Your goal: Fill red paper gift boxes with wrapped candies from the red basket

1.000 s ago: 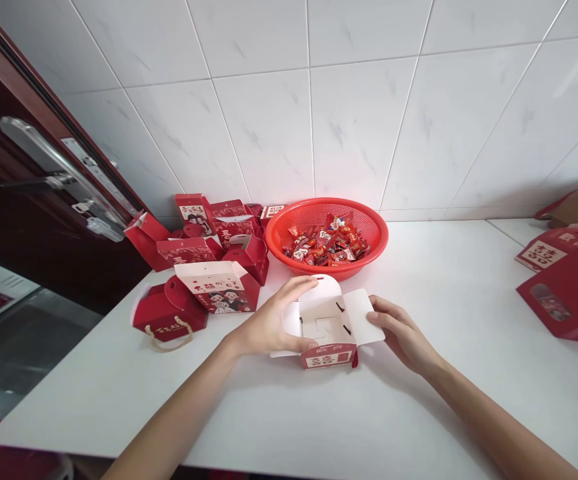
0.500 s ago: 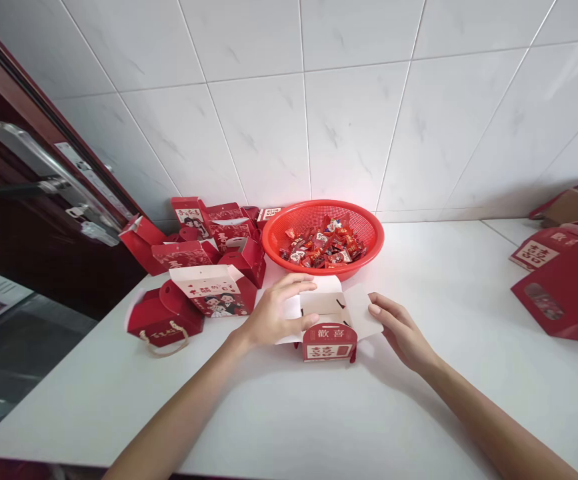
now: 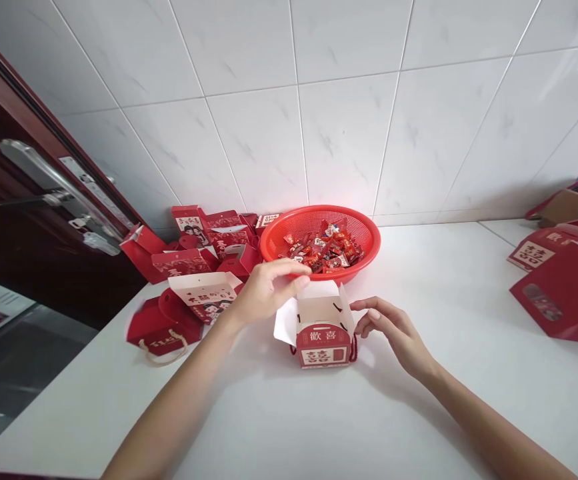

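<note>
A red and white gift box (image 3: 323,347) stands on the table in front of me, its top open and its white inside showing. Its left flap (image 3: 287,321) leans outward, while the right flap is nearly upright. My left hand (image 3: 267,292) hovers above the left side of the box, fingers and thumb apart, holding nothing. At the right flap is my right hand (image 3: 393,331), its fingers loosely bent and its fingertips against or very near the flap's outer face. Just behind the box sits a red plastic basket (image 3: 369,257) with wrapped candies (image 3: 326,247) in it.
Several red gift boxes (image 3: 179,263) crowd the table's left side, one with a rope handle (image 3: 169,357). More red boxes (image 3: 566,290) stand at the right. A tiled wall (image 3: 341,143) closes off the back, and a dark door (image 3: 33,233) is at the left.
The box's right flap has swung up from lying outward. My left hand has lifted off the box's left side, and my right fingers have moved inward with the flap.
</note>
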A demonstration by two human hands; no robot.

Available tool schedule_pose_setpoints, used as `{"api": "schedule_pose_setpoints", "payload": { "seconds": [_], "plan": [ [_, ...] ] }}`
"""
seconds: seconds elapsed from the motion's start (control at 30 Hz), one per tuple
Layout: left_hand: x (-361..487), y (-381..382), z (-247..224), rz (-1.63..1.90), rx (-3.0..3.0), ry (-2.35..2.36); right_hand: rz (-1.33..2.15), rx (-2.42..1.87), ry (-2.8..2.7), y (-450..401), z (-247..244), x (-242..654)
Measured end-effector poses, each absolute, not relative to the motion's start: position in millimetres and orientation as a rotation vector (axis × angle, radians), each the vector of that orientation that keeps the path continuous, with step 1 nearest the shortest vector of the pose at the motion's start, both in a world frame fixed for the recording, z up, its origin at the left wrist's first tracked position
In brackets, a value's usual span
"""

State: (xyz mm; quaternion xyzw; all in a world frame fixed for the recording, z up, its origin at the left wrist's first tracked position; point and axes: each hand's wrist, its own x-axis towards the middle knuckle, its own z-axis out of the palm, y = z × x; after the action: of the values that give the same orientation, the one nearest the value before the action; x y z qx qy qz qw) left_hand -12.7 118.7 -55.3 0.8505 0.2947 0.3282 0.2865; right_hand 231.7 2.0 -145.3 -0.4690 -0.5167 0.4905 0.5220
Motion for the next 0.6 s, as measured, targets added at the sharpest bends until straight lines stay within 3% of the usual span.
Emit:
{"api": "schedule_pose_setpoints", "payload": {
  "seconds": [0.13,0.3,0.6],
  "plan": [
    [13,158,-42,0.77,2.27,0.869,1.081,-1.207,-1.261,4,-151,231],
    [56,220,-52,0.392,2.228,1.259,0.977,-1.318,-1.301,8,-159,231],
    [83,273,-89,0.338,2.041,1.336,0.887,-1.412,-1.44,14,-167,232]
  ]
}}
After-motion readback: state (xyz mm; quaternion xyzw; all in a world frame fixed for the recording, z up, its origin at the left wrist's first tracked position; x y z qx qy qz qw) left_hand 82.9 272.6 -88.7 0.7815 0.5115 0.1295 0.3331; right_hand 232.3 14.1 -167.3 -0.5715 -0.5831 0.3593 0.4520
